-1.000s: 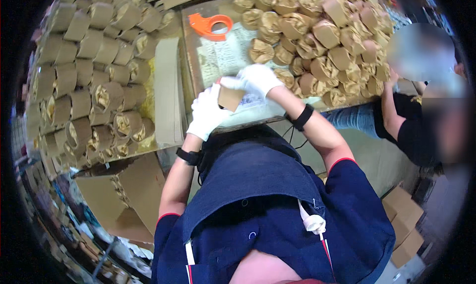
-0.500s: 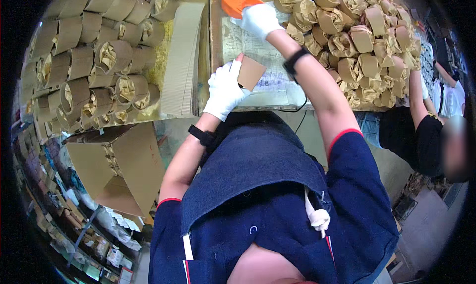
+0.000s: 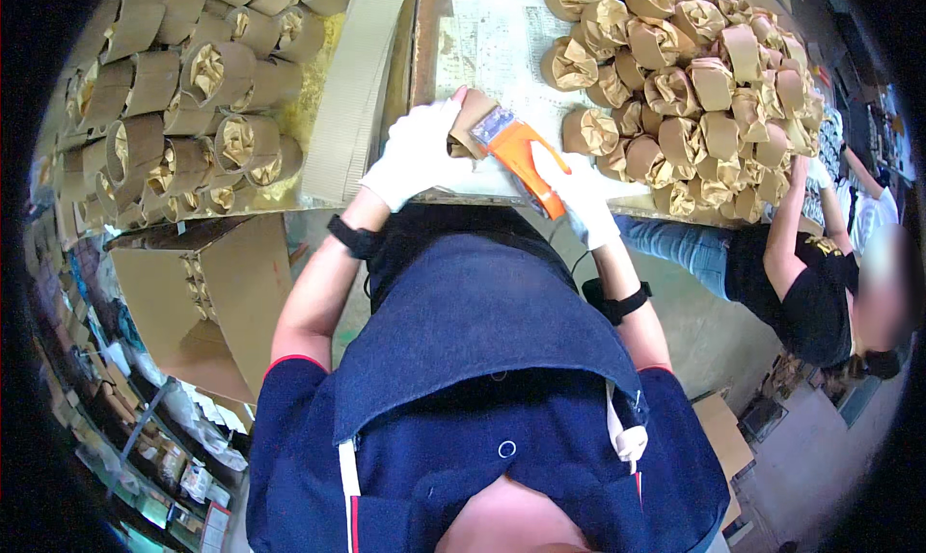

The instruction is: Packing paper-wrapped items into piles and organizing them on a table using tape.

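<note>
- Right hand [image 3: 577,194] in a white glove, fingers wrapped round an orange plastic tape dispenser [image 3: 526,157], its head against the wrapped piece.
- Left hand [image 3: 417,152], white-gloved too, clasped about a small brown cardboard-wrapped piece [image 3: 471,122], held just above the near edge of the paper-covered table [image 3: 492,41].
- Right of it, a heap of brown paper-wrapped rolls [image 3: 694,80].
- Left, rows of cardboard sleeves stuffed with paper [image 3: 183,99].

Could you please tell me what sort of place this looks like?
Probably a packing workshop: piles of cardboard-wrapped bundles cover the table, the right hand holds an orange tape dispenser, and an open carton stands beside.
</note>
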Tool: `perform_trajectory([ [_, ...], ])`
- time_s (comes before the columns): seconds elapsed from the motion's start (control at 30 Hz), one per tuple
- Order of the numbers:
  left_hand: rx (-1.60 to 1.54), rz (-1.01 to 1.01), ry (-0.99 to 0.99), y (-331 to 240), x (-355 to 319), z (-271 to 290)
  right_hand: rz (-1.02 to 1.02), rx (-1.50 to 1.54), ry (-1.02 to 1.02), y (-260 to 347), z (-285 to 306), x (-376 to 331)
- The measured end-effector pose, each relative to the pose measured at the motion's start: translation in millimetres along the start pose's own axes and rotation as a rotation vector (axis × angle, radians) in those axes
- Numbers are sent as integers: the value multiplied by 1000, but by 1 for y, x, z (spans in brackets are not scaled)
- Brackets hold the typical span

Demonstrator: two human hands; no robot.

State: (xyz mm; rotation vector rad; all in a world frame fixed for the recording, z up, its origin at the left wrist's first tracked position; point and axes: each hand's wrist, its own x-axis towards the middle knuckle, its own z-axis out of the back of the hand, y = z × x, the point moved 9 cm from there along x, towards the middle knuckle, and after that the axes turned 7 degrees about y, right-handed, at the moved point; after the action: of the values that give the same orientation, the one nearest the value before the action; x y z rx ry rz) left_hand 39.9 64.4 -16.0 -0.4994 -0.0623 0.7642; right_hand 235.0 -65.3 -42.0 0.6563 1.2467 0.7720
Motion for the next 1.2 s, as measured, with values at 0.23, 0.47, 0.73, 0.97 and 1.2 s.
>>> perform_trajectory([
  [0.23, -240, 166, 143, 22, 32, -5, -69, 11, 169, 34, -32, 36],
  [0.47, -375, 96, -4, 8, 18, -4, 183, -153, 54, 14, 1, -13],
  [0.73, -186, 80, -73, -29, 0, -27, -4, -449, -181, 8, -14, -25],
  [0.97, -272, 4, -206, 5, -79, -16, -150, -303, -112, 26, 24, 2],
  [1.2, 60, 199, 190, -33, -31, 0, 648, -570, -420, 180, -17, 100],
])
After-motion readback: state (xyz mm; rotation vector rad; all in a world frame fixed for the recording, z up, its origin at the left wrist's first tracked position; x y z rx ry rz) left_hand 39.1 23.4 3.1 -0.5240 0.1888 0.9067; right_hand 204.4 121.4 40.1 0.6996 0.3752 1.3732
